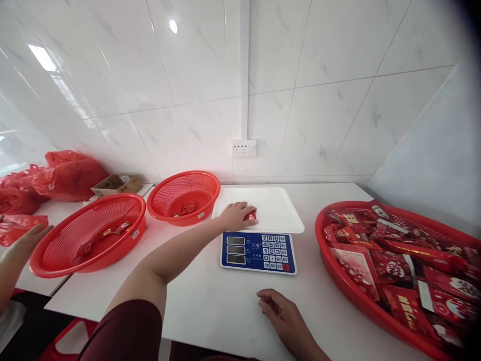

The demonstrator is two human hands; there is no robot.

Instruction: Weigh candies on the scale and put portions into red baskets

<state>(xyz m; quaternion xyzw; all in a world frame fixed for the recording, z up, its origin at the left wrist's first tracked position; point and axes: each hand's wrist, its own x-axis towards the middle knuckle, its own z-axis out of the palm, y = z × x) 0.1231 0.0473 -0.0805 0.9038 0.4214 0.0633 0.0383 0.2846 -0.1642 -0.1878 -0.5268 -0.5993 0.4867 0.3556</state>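
Observation:
My left hand [237, 215] reaches across to the white pan [278, 205] of a digital scale. Its fingers close over a small red packet [250, 214], which is partly hidden under them. In front of the pan lies the blue keypad and display panel [258, 252] of the scale; its digits are too faint to read. My right hand [280, 316] rests on the white table in front of the scale, fingers loosely curled and apart, with nothing in them.
To the right, a large red basket [338, 268] holds many red snack packets. Two red baskets [206, 183] [131, 240] with a few packets stand left of the scale. Further left are red plastic bags [71, 175], a cardboard box [112, 185] and another person's hand [32, 238].

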